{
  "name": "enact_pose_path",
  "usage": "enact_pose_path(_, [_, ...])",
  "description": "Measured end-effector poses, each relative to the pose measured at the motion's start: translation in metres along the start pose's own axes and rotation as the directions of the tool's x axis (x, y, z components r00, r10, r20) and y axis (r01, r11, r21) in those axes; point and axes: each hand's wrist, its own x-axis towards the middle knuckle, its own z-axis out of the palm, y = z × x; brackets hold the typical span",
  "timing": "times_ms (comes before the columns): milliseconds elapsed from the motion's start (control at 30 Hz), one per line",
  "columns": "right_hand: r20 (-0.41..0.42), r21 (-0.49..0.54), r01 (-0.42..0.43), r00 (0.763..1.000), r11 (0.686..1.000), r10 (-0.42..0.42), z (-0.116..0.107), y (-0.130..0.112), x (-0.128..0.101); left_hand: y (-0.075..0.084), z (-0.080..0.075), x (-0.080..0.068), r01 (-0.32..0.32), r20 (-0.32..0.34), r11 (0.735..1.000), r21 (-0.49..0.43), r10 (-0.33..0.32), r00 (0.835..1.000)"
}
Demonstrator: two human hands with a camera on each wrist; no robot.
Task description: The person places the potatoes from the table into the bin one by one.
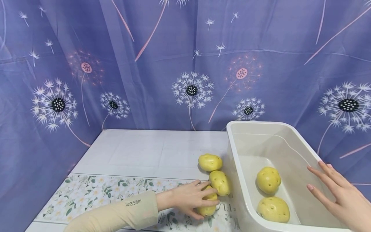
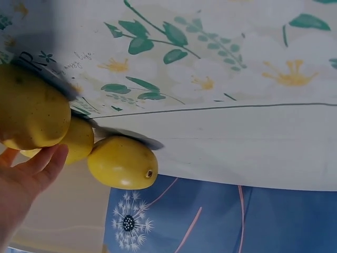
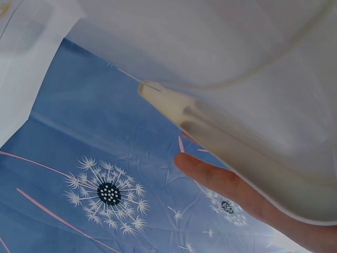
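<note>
Three yellow potatoes lie on the table left of a white plastic tub (image 1: pixel 235 154). My left hand (image 1: pixel 203 201) curls its fingers round the nearest potato (image 1: pixel 208 211), which touches the middle potato (image 1: pixel 221 182); the far potato (image 1: pixel 210 162) lies behind them. In the left wrist view my fingers (image 2: pixel 39 167) sit under the held potato (image 2: pixel 30 110), with another potato (image 2: pixel 122 162) beside it. Two more potatoes (image 1: pixel 268 180) (image 1: pixel 273 209) lie inside the tub. My right hand (image 1: pixel 324 185) is open with straight fingers at the tub's right rim (image 3: pixel 210 132); one finger (image 3: pixel 224 183) lies along the outside.
The table (image 1: pixel 150 148) is white at the back, with a floral mat (image 1: pixel 95 193) along the front. A purple dandelion-print curtain (image 1: pixel 185 64) closes off the back and both sides. The tub fills the table's right part.
</note>
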Motion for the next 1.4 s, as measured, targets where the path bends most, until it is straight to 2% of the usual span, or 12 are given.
enact_pose_path(167, [-0.014, 0.012, 0.013, 1.0, 1.0, -0.013, 0.0, 0.001, 0.0, 0.001, 0.0, 0.0, 0.005, 0.011, 1.0, 0.007, -0.005, 1.0])
enact_pose_path(600, [-0.007, 0.009, 0.0, 1.0, 1.0, 0.0, 0.0, 0.001, 0.0, 0.001, 0.003, -0.004, 0.009, -0.029, 0.999, 0.031, -0.008, 1.0])
enact_pose_path(933, [-0.007, 0.006, 0.01, 1.0, 1.0, -0.01, 0.0, 0.001, 0.0, 0.002, -0.001, -0.005, 0.001, -0.029, 0.999, 0.052, 0.001, 1.0])
enact_pose_path(1200, [-0.02, 0.009, 0.025, 0.999, 1.0, -0.025, 0.0, 0.001, 0.001, -0.001, -0.005, -0.006, -0.002, -0.046, 0.993, 0.118, 0.008, 0.999])
enact_pose_path(1400, [-0.002, 0.0, 0.013, 1.0, 1.0, -0.013, 0.001, 0.001, 0.0, -0.002, -0.007, -0.007, -0.004, -0.057, 0.993, 0.116, 0.011, 0.998])
